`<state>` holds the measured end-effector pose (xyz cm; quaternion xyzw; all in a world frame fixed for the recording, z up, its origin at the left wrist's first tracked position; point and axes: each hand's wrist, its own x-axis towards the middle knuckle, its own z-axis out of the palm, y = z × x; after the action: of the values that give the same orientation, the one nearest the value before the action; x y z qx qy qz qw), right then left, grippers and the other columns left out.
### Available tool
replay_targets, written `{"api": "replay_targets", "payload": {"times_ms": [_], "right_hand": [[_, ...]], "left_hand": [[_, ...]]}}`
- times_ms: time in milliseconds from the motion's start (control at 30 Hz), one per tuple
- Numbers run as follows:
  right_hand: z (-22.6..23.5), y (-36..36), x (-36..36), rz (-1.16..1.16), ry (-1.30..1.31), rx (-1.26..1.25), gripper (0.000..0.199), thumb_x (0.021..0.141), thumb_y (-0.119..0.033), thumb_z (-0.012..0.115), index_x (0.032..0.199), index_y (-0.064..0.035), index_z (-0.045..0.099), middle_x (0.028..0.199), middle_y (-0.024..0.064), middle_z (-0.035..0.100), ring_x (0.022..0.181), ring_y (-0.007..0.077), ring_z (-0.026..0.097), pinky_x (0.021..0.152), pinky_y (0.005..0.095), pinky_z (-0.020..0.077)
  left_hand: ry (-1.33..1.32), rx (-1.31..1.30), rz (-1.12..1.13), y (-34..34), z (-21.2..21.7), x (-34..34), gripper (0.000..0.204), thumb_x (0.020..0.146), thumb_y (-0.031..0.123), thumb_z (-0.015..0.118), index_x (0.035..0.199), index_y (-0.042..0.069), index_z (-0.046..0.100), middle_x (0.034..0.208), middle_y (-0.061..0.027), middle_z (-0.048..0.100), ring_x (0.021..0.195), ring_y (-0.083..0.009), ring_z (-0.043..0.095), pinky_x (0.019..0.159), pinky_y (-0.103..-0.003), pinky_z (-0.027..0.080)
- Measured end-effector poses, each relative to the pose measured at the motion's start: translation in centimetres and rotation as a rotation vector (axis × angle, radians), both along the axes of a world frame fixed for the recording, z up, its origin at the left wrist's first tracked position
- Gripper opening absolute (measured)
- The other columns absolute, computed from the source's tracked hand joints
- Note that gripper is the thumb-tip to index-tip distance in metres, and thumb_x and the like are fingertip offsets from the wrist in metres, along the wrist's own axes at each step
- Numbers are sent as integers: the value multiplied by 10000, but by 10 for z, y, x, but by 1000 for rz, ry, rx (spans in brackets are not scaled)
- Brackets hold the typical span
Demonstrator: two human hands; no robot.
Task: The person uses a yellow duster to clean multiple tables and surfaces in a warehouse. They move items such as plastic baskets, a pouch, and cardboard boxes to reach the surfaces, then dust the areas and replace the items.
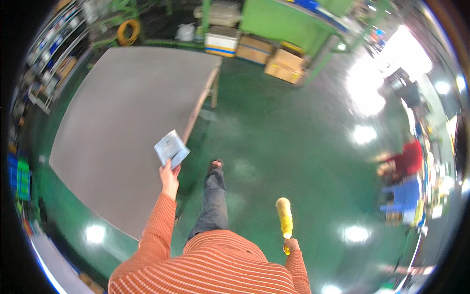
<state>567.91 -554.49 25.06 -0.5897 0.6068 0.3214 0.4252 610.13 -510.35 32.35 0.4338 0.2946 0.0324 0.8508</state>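
Beside the grey bench [117, 108], two things held at once

Far over on the left edge we pick up a bright green crate [23, 179], and above it the loaded shelves [58, 51], both squeezed by the lens. Next comes that grey bench, broad, flat and bare on top, with a coil of yellow hose [128, 32] behind its far edge. And now the left hand [170, 180]! Its fingers are closed on the near corner of a pale blue square [170, 147], thin and flat, cloth or packet, I cannot tell which. It shows against the bench's right edge; whether it touches, I can't say.

Moving across, a dark trouser leg [211, 198] on the green floor [259, 142], below it an orange striped sweater [220, 255]. Up at the back, a white box [220, 45] and brown cardboard boxes [285, 66] sit in a row. Down low, the right hand [292, 244] has its fingers wrapped round the handle of a yellow brush [284, 215], fuzzy head up, well apart from the bench. Out on the right, a blurred person in red [410, 158], just beside a blue stool [406, 195].
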Motion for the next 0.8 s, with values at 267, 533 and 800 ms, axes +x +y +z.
{"api": "replay_targets", "payload": {"times_ms": [267,533,800], "right_hand": [[35,13,282,-121,-268,78,349,833,-114,571,1165,-34,498,628,80,537,465,183,528,383,326,449],[110,7,429,138,-393,64,376,812,-118,599,1160,6,532,604,56,545,443,132,497,387,284,390],[150,10,416,-81,-599,-53,419,826,-166,594,1214,-29,517,635,38,555,474,99,497,430,251,409]], "left_hand": [[175,163,104,-17,-61,260,371,859,201,596,1151,32,440,950,-96,579,682,-197,593,570,-286,523],[409,854,98,-35,-87,446,629,759,205,702,1234,-8,349,1146,-187,471,1061,-295,480,901,-402,430],[193,400,-1026,-202,-45,331,362,741,199,621,1062,62,525,852,-55,547,705,-162,534,501,-295,435]]}}
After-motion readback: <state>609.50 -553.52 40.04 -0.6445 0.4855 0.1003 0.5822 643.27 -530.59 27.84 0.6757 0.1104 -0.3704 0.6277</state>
